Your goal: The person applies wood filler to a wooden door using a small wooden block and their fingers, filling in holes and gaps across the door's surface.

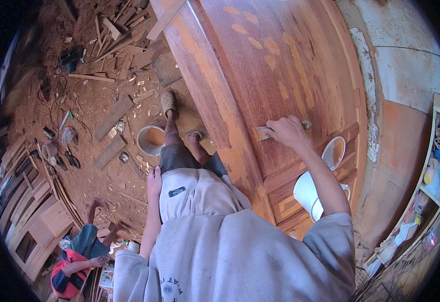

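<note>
- The brown earthen floor [86, 173] filled the left side, from 7 to 11 o'clock, strewn with wood scraps and shavings.
- The person's grey shirt [225, 251] took up the bottom at 6 o'clock, above dark shorts [178, 158].
- The reddish wooden door [250, 80], worked by the right hand, lay from 12 to 4 o'clock, with lighter orange patches along its side strip and across its broad panel.
- A pale, stained wall [406, 65] stood past the door's far edge at 2 o'clock.
- Stacked boards [56, 219] leaned together at between 8 and 9 o'clock.
- A cluttered shelf [438, 100] curved along the rim at about 3 o'clock.
- A co-worker [69, 269] in red and dark green was at 8 o'clock, well apart from the door.
- A white bucket [306, 194] was at 4 o'clock over the door's lower panels, partly behind the right forearm; whether it stood upright could not be told.
- A round tub [143, 147] with orange-brown contents sat on the floor at 9 o'clock, near the person's legs.
- A white-rimmed round lid [333, 153] lay at 3 o'clock, just beside the bucket.
- The right hand [286, 131], between 2 and 3 o'clock, gripped a scraper narrowly, fingers curled over it.
- The left hand [154, 179], at 8 o'clock, hung beside the shorts; its grip could not be told.
- The scraper [263, 133] was at the door's panel, its blade pointing to 9 o'clock.
</note>
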Demonstrator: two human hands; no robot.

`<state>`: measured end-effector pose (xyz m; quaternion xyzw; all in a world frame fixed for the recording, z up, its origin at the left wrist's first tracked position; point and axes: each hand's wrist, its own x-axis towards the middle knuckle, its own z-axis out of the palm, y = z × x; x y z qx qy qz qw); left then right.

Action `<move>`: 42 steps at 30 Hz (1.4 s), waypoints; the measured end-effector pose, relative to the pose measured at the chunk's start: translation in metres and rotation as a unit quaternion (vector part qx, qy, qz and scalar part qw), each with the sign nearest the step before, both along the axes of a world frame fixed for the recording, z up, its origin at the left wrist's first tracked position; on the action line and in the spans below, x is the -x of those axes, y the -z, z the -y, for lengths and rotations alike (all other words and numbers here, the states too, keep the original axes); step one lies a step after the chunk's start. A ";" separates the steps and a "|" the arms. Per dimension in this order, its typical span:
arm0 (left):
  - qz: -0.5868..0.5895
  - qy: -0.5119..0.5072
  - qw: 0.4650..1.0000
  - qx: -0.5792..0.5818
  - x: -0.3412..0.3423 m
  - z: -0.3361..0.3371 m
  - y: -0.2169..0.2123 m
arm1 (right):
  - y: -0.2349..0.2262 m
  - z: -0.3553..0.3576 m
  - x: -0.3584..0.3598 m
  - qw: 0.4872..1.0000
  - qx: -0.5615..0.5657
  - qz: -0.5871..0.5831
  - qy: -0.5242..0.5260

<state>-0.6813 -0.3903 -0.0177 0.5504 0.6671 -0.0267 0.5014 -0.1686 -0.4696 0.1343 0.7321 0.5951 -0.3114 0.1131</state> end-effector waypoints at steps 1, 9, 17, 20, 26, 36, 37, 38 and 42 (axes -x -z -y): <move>0.002 -0.005 1.000 -0.003 -0.001 0.000 0.000 | 0.002 -0.004 0.003 1.000 0.014 0.018 -0.010; 0.007 -0.005 1.000 -0.007 -0.010 -0.003 -0.014 | 0.007 -0.011 0.007 0.999 0.002 -0.020 -0.030; -0.002 -0.003 1.000 0.001 -0.011 -0.005 -0.014 | -0.020 0.026 -0.018 0.965 -0.041 -0.214 0.143; -0.016 0.015 1.000 -0.009 -0.009 -0.004 -0.011 | -0.023 0.039 -0.009 0.982 0.017 -0.141 0.124; -0.024 0.035 0.999 -0.013 -0.018 -0.010 -0.011 | -0.021 0.048 0.005 0.995 -0.083 -0.047 0.023; -0.020 0.043 0.999 -0.017 -0.021 -0.011 -0.013 | -0.014 0.042 0.012 0.993 -0.009 -0.039 0.113; -0.017 0.045 0.999 -0.021 -0.023 -0.012 -0.014 | -0.015 0.038 0.015 0.997 -0.029 0.002 0.072; -0.017 0.046 0.999 -0.021 -0.025 -0.012 -0.016 | -0.017 0.033 0.018 0.997 -0.029 0.002 0.073; -0.014 0.033 0.999 -0.006 -0.028 -0.014 -0.018 | -0.016 0.014 0.016 0.998 0.024 0.047 0.033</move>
